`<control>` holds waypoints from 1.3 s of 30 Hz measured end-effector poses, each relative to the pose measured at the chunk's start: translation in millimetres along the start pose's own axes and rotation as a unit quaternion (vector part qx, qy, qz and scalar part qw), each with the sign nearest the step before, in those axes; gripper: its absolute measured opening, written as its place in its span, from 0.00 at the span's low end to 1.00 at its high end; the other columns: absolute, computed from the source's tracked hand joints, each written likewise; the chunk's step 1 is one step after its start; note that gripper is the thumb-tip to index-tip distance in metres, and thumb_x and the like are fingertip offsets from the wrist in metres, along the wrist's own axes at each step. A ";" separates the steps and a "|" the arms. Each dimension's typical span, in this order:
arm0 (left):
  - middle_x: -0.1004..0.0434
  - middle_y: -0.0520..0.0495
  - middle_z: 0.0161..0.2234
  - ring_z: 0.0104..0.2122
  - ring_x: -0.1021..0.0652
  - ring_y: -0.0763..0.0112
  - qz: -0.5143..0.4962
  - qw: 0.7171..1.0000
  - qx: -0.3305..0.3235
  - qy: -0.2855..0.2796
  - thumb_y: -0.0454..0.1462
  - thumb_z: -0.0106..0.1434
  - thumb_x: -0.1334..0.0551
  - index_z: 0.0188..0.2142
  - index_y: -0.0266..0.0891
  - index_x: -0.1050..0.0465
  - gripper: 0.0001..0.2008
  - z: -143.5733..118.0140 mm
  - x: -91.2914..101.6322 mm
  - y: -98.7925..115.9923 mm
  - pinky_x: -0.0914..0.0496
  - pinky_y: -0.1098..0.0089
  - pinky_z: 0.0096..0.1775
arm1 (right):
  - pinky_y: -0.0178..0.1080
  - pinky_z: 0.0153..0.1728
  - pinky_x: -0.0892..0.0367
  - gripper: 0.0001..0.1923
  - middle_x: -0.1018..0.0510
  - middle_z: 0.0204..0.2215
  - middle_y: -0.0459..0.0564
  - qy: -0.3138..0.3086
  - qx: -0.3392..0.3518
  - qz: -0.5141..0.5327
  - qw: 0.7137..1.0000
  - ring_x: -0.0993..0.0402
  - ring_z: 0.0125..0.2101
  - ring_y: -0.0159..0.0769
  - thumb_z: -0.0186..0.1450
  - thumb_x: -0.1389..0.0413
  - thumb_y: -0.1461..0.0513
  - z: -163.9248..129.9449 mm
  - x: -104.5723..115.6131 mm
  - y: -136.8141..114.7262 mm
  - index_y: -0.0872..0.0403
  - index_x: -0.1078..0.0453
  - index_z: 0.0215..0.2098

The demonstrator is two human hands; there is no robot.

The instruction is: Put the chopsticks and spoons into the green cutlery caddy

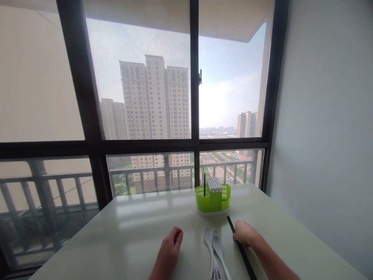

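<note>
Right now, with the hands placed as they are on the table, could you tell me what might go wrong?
1. The right hand covers only part of the black chopstick; its long free ends could swing and knock the two white spoons lying close beside it.
2. The green holder looks light and already carries one upright chopstick; a nudge might tip or slide it.
3. The left hand rests curled, away from the holder, so nothing steadies it.
</note>
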State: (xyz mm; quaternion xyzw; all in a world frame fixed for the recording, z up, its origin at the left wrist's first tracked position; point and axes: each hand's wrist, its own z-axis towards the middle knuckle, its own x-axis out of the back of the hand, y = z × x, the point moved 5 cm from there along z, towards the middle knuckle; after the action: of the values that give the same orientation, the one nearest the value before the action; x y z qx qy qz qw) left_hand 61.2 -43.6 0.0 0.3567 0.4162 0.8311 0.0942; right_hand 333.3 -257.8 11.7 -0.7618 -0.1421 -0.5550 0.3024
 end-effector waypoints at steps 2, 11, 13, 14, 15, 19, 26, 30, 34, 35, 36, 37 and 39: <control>0.28 0.52 0.29 0.31 0.28 0.66 -0.001 1.000 -0.001 0.004 0.50 0.71 0.48 0.33 0.42 0.34 0.16 0.1 -0.3 -1.1 0.36 0.69 0.39 | 0.37 0.25 0.27 0.05 0.22 0.22 0.54 0.004 -0.005 0.008 1.000 0.19 0.25 0.47 0.51 0.41 0.71 2.2 -1.4 2.1 0.56 0.30 0.23; 0.30 0.54 0.27 0.29 0.29 0.68 -0.008 1.000 0.006 0.013 0.49 0.69 0.46 0.32 0.42 0.33 0.16 1.2 -2.3 -6.7 0.38 0.71 0.36 | 0.33 0.16 0.35 0.07 0.27 0.18 0.47 0.027 -0.010 0.053 0.998 0.27 0.14 0.37 0.53 0.45 0.72 3.8 -8.1 7.5 0.57 0.30 0.29; 0.30 0.54 0.26 0.29 0.29 0.68 -0.008 1.000 0.007 0.013 0.49 0.69 0.46 0.32 0.42 0.32 0.16 1.2 -3.0 -6.9 0.38 0.71 0.35 | 0.32 0.15 0.37 0.05 0.28 0.15 0.48 0.027 -0.002 0.061 0.998 0.28 0.13 0.37 0.55 0.45 0.72 0.7 -1.3 6.8 0.57 0.31 0.26; 0.31 0.54 0.26 0.29 0.30 0.69 -0.007 1.000 0.007 0.012 0.49 0.69 0.46 0.31 0.42 0.32 0.16 1.2 -3.3 -6.6 0.38 0.71 0.35 | 0.32 0.14 0.38 0.05 0.28 0.15 0.48 0.027 0.002 0.064 0.998 0.28 0.13 0.37 0.56 0.46 0.72 -2.0 4.6 4.8 0.57 0.32 0.26; 0.31 0.54 0.26 0.28 0.30 0.69 -0.006 1.000 0.008 0.011 0.49 0.69 0.46 0.31 0.42 0.32 0.16 1.1 -3.5 -6.0 0.39 0.71 0.35 | 0.31 0.14 0.38 0.05 0.28 0.16 0.48 0.030 0.010 0.072 0.997 0.28 0.14 0.37 0.57 0.46 0.71 -6.0 12.6 0.8 0.57 0.31 0.27; 0.32 0.54 0.25 0.28 0.31 0.69 -0.004 1.000 0.000 0.004 0.51 0.69 0.46 0.31 0.42 0.31 0.18 -0.4 -1.9 1.6 0.38 0.72 0.34 | 0.30 0.13 0.39 0.04 0.23 0.24 0.47 0.094 0.131 0.193 0.968 0.28 0.14 0.33 0.63 0.47 0.67 -37.2 58.5 -46.7 0.55 0.32 0.37; 0.25 0.49 0.34 0.28 0.29 0.70 -0.049 0.997 -0.044 -0.032 0.52 0.68 0.42 0.48 0.42 0.24 0.19 -8.7 5.2 22.4 0.34 0.73 0.33 | 0.29 0.26 0.34 0.01 0.22 0.27 0.45 0.139 0.343 0.326 0.870 0.25 0.26 0.32 0.64 0.43 0.63 -82.4 64.0 -164.7 0.53 0.29 0.34; 0.25 0.47 0.35 0.29 0.27 0.69 -0.042 0.995 -0.066 -0.066 0.48 0.68 0.41 0.44 0.42 0.21 0.16 -10.0 2.1 27.5 0.33 0.73 0.33 | 0.29 0.28 0.36 0.02 0.22 0.26 0.44 0.117 0.365 0.299 0.874 0.26 0.27 0.31 0.60 0.39 0.67 -72.3 23.2 -189.6 0.54 0.27 0.31; 0.25 0.46 0.33 0.31 0.26 0.67 -0.021 0.994 -0.059 -0.085 0.45 0.69 0.42 0.34 0.41 0.22 0.14 -8.4 -3.6 24.8 0.33 0.71 0.36 | 0.28 0.24 0.37 0.02 0.23 0.23 0.43 0.061 0.344 0.333 0.875 0.27 0.23 0.30 0.60 0.41 0.67 -59.4 -0.6 -187.7 0.55 0.26 0.32; 0.24 0.46 0.33 0.32 0.26 0.67 -0.016 0.994 -0.057 -0.088 0.43 0.69 0.43 0.33 0.41 0.23 0.14 -8.2 -5.2 23.9 0.33 0.71 0.37 | 0.28 0.23 0.36 0.02 0.24 0.23 0.42 0.047 0.344 0.344 0.873 0.27 0.23 0.30 0.60 0.41 0.67 -58.0 -1.4 -186.3 0.55 0.26 0.32; 0.24 0.46 0.33 0.33 0.26 0.66 -0.013 0.994 -0.056 -0.090 0.42 0.69 0.43 0.33 0.41 0.23 0.13 -8.2 -6.7 23.1 0.34 0.71 0.38 | 0.28 0.23 0.36 0.02 0.24 0.22 0.42 0.036 0.344 0.356 0.868 0.27 0.22 0.30 0.59 0.41 0.66 -57.1 0.0 -185.0 0.55 0.26 0.32; 0.24 0.46 0.33 0.34 0.26 0.66 -0.009 0.994 -0.055 -0.091 0.41 0.69 0.44 0.32 0.42 0.24 0.13 -8.3 -8.2 22.4 0.34 0.72 0.38 | 0.29 0.22 0.36 0.03 0.24 0.23 0.42 0.028 0.342 0.374 0.862 0.27 0.21 0.30 0.59 0.41 0.65 -56.5 3.1 -183.7 0.56 0.26 0.33; 0.25 0.47 0.32 0.33 0.26 0.67 -0.001 0.995 -0.052 -0.090 0.40 0.68 0.43 0.30 0.42 0.26 0.11 -8.6 -10.4 20.8 0.35 0.72 0.37 | 0.30 0.21 0.34 0.06 0.23 0.25 0.43 0.021 0.332 0.420 0.844 0.26 0.21 0.31 0.59 0.40 0.62 -55.3 12.2 -181.9 0.56 0.26 0.35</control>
State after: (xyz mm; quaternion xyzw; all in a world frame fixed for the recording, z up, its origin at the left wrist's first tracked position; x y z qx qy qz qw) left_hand 65.9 -66.9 7.0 0.4243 0.3623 0.8162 0.1502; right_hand 195.1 -152.2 89.2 -0.5906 0.0220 -0.3100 0.7447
